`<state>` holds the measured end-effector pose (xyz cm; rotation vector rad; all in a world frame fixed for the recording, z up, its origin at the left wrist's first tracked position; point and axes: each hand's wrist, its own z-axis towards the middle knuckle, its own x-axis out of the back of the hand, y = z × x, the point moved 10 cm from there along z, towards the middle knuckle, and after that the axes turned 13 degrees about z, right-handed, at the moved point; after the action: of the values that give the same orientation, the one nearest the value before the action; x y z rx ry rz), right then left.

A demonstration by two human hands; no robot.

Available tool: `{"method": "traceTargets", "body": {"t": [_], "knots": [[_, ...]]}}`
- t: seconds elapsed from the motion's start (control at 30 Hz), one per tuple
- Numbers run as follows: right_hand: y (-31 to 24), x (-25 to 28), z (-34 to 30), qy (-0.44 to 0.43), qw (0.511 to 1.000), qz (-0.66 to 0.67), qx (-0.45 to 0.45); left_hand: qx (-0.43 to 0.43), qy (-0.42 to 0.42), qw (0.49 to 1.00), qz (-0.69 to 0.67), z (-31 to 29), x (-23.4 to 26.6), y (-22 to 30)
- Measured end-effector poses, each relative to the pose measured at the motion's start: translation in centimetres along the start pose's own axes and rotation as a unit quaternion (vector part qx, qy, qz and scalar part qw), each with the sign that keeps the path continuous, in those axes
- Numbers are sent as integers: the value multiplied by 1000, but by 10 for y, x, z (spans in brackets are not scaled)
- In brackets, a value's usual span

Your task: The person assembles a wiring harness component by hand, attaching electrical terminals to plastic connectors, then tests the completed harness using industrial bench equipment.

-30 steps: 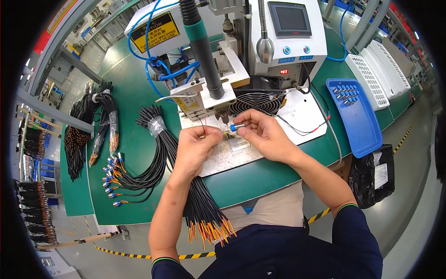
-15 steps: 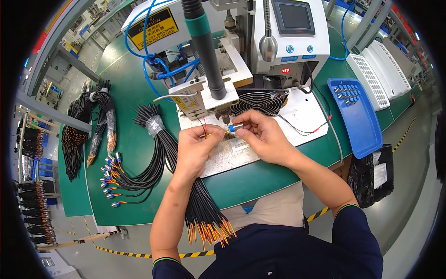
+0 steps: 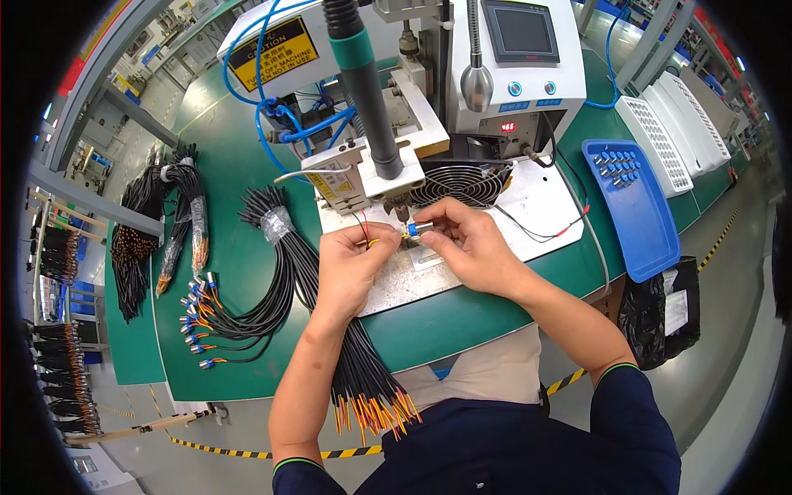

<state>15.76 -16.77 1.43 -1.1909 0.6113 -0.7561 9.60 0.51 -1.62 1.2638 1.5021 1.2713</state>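
Note:
Below the tip of the soldering machine's head (image 3: 400, 203), my right hand (image 3: 477, 252) pinches a small blue-and-silver cylindrical connector (image 3: 415, 228) between thumb and fingers. My left hand (image 3: 348, 262) is closed on a thin yellow wire (image 3: 374, 242), bringing its end up against the connector's left side. A red wire (image 3: 364, 221) rises beside the left fingers. Fingers cover the exact spot where wire and connector meet. Under my left wrist runs a bundle of black cables (image 3: 285, 247), its bare yellow and orange wire ends (image 3: 375, 412) hanging over the table's front edge.
Cables with blue-and-silver connectors (image 3: 196, 313) lie left of the bundle. More tied black cables (image 3: 186, 198) rest further left. A round fan grille (image 3: 462, 183) stands behind my hands. Right are a blue tray (image 3: 648, 252) holding several connectors and white perforated trays (image 3: 656, 142).
My left hand has shifted slightly to the right, its fingertips closer to the connector. My right hand keeps nearly the same place and grip.

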Motion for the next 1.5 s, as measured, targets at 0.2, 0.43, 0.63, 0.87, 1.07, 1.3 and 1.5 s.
{"method": "traceTargets", "body": {"t": [0.2,0.43,0.63,0.87,1.07,1.3,1.5], "knots": [[-1,0,0,-1,1000,-2,4,0,3,1000,1,0,1,0],[5,0,-1,-22,998,-10,-58,-3,-4,1000,-3,0,0,0],[3,-1,0,-20,998,-15,-56,-7,3,1000,-11,-1,1,-1],[3,0,0,-21,998,-24,-48,-3,-1,1000,-13,0,0,-1],[5,1,0,-21,998,-24,-50,-8,-1,1000,-13,0,-1,0],[1,-1,0,-21,999,-27,-42,-13,4,1000,-8,0,0,-1],[2,-1,0,-21,998,-31,-43,-13,2,1000,-8,-1,0,1]]}}
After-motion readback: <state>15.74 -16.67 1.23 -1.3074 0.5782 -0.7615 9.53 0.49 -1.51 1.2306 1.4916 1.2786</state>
